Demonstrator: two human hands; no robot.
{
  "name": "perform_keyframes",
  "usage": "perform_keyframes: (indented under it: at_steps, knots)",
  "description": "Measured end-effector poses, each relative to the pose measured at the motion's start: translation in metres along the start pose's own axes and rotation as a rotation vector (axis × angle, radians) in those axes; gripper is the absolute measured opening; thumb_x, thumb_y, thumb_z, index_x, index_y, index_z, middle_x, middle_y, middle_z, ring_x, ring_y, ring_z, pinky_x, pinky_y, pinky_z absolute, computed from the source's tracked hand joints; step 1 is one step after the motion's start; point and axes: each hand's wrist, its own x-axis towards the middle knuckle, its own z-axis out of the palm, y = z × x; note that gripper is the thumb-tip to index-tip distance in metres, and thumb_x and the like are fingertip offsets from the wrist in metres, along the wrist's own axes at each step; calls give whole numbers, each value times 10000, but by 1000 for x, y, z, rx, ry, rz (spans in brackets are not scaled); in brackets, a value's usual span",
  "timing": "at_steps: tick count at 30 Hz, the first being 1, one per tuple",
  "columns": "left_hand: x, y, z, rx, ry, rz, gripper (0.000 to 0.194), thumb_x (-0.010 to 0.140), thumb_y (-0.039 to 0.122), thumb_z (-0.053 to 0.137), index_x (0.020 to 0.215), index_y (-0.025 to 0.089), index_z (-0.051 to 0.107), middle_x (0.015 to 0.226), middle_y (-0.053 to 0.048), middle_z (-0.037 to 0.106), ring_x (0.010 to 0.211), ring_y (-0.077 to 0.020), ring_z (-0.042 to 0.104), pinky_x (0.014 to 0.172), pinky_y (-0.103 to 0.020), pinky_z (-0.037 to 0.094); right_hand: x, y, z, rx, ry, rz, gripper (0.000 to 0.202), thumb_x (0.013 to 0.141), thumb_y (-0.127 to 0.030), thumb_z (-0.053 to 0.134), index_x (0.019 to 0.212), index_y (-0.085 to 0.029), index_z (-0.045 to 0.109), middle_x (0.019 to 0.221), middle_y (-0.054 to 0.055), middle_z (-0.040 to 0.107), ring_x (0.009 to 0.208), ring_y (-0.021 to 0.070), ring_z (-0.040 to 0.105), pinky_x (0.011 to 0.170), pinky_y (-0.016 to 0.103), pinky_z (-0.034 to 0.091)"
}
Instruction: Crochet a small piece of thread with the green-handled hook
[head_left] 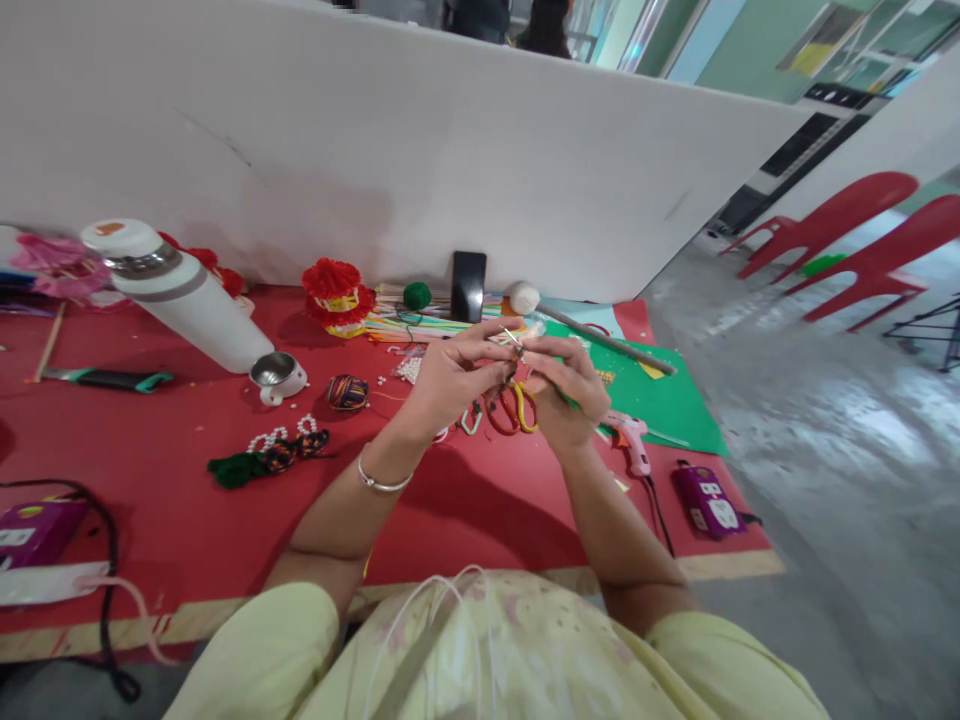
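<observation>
Pink glue gun [634, 438] near right hand [568, 388] — black phone [468, 285] beyond.

white partition [420, 150]; red chairs [862, 215] on shiny grey floor [847, 430]

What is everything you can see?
Table: 1, red, centre
Wall: 1, white, behind
Bottle: 1, white, left
Cup: 1, white, left
Tool: 1, black-green, left
Tassel: 1, green, left
Frills: several, red and pink, back
Yarn balls: 2, green, multicoloured, middle
Ball: 1, white, back
Phone: 1, black, back
Beads: many, white, middle
Strips: many, mixed, back
Scissors: count unclear, red-yellow, middle
Glue gun: 1, pink, right
Boxes: 2, purple, either side
Sheet: 1, green, right
Chairs: 2, red, right
Held piece: 1, dark, centre
Bracelet: 1, silver, wrist
Left hand: 1, bare, middle
Right hand: 1, bare, middle
</observation>
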Motion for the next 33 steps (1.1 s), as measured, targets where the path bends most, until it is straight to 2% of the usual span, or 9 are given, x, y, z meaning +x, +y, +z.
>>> perform_keyframes:
  at_steps: [2, 5, 7, 10, 17, 24, 28, 31, 33]
  knots:
    - [1, -1, 1, 168, 85, 148, 122, 911, 211, 775, 963, 245, 880, 1392, -110, 764, 875, -164, 767, 668, -275, 623, -3, -8, 11, -34, 57, 11, 239, 913, -511, 814, 1114, -387, 849, 1174, 30, 847, 1032, 262, 803, 886, 470, 670]
    - [1, 0, 1, 403, 228, 333, 148, 969, 206, 733, 1034, 230, 863, 1437, -118, 741, 945, -175, 768, 816, -339, 656, -6, -17, 23, 88, 104, 340, 331, 1013, -554, 657, 1244, -369, 805, 1252, 38, 834, 859, 208, 807, 647, 353, 652]
    - [1, 1, 0, 470, 236, 386, 159, 988, 196, 714, 1061, 217, 853, 1466, -126, 723, 974, -182, 768, 846, -352, 659, -6, -19, 27, 208, 67, 536, 438, 1039, -625, 556, 1355, -389, 745, 1203, 32, 842, 718, 168, 784, 502, 298, 592]
    - [0, 2, -1, 462, 192, 401, 163, 992, 181, 704, 1052, 213, 852, 1476, -123, 718, 964, -177, 771, 846, -351, 666, -4, -19, 26, 287, 23, 600, 493, 1003, -693, 566, 1317, -371, 769, 1096, 25, 847, 739, 171, 785, 496, 285, 615]
    - [1, 4, -5, 196, 131, 106, 95, 904, 289, 826, 973, 250, 879, 1416, -104, 752, 1063, -236, 779, 825, -372, 680, -1, -21, 20, 133, 66, 448, 464, 981, -707, 596, 1153, -355, 845, 1003, 30, 794, 805, 172, 727, 594, 289, 622]
    - [2, 16, -5, -222, 20, -232, 186, 808, 383, 911, 819, 201, 875, 1404, -123, 753, 648, -72, 668, 510, -218, 523, -3, -12, 19, 209, -5, 410, 388, 980, -654, 641, 1110, -361, 860, 991, 45, 755, 848, 193, 709, 649, 327, 627]
    - [5, 20, -4, -345, 90, -309, 198, 736, 360, 954, 744, 189, 854, 1203, -112, 823, 506, -9, 522, 418, -191, 402, 0, -12, 17, 249, -94, 418, 420, 893, -556, 810, 1268, -368, 795, 1133, 48, 775, 1002, 216, 731, 835, 390, 669]
    - [7, 23, -4, -352, 201, -296, 196, 707, 327, 963, 708, 177, 836, 1231, -107, 814, 479, 20, 455, 374, -179, 320, -2, -14, 21, 247, -180, 496, 543, 838, -518, 869, 1343, -362, 742, 1115, 38, 800, 904, 193, 739, 715, 348, 651]
    - [9, 25, -6, -355, 257, -281, 181, 707, 295, 956, 698, 172, 824, 1282, -106, 798, 481, 31, 426, 360, -175, 286, -5, -15, 25, 142, -196, 459, 372, 870, -476, 848, 1210, -334, 802, 1000, 22, 819, 822, 177, 739, 648, 315, 610]
